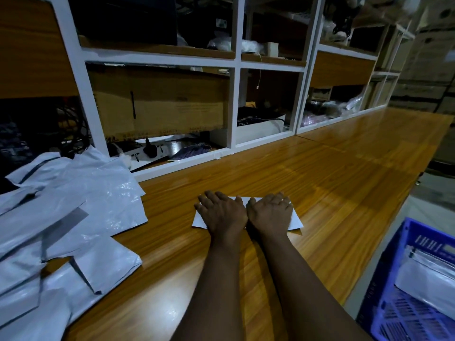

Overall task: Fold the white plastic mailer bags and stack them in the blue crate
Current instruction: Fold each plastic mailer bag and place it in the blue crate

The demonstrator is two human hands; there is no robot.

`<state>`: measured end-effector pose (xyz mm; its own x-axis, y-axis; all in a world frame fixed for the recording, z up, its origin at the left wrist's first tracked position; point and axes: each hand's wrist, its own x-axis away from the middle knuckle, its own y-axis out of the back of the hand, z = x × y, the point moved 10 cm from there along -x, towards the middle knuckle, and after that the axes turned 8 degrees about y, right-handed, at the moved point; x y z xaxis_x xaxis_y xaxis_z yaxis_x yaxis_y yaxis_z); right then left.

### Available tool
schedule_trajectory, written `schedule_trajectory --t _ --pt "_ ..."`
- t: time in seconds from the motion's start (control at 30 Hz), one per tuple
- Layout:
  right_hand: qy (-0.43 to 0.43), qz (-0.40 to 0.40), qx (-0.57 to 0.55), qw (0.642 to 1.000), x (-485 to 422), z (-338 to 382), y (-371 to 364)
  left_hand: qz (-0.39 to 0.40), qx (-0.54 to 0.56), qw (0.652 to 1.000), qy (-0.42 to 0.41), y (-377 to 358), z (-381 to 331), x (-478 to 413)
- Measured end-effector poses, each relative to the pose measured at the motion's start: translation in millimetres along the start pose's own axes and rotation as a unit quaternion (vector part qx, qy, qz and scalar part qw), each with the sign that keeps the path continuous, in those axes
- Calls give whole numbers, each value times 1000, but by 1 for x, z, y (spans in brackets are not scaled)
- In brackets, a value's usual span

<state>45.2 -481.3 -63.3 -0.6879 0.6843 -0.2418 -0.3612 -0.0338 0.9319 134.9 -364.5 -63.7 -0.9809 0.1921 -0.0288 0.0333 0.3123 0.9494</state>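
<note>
Both hands lie flat, fingers straight, side by side on a folded white mailer bag [199, 221] on the tabletop [320, 180]: left hand [221, 212], right hand [270, 212]. Left of that bag lies a pile of unfolded mailer bags [73, 205]. To its right and nearer the person is the blue crate [384, 291].

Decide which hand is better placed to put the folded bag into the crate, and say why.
Right, probably. Both hands press flat on the bag, but the right hand lies on the side towards the crate, at the far right. The left hand is nearer the unfolded pile.
</note>
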Motion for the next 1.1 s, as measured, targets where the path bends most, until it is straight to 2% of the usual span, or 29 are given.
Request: schedule_trajectory --t 0.3,0.4,0.5,0.67,0.73,0.8,0.83,0.9,0.93,0.97,1.03,1.1 --pt "-19 32 2 999 -9 -20 -2 -2 0 1000 4 1 11 -16" --pt "-21 52 -30 998 -15 -30 -2 13 -3 1000 -4 0 12 -19" --pt "36 71 -12 997 -27 -38 -9 18 -16 998 -54 -1 13 -26" --pt "131 118 92 980 -34 -50 -14 42 -75 983 -161 -11 17 -37" --pt "145 101 119 977 -29 -46 -6 6 -112 976 -189 -8 14 -33" --pt "161 45 137 976 -23 -36 13 -90 -98 967 -218 15 5 -22" --pt "190 3 130 973 -23 -28 22 -151 -79 952 -256 31 -3 -10" --pt "236 -55 -20 970 -18 -14 41 -226 -5 901 -371 44 -22 14" --pt "260 -68 -102 958 -14 -6 46 -220 39 883 -412 44 -28 20" --pt "291 -69 -147 943 -10 4 48 -179 67 885 -425 39 -31 21" --pt "333 -36 -151 930 -3 21 40 -95 97 905 -404 28 -33 15" --pt "320 16 -131 938 -8 22 22 -45 134 913 -382 24 -31 7"
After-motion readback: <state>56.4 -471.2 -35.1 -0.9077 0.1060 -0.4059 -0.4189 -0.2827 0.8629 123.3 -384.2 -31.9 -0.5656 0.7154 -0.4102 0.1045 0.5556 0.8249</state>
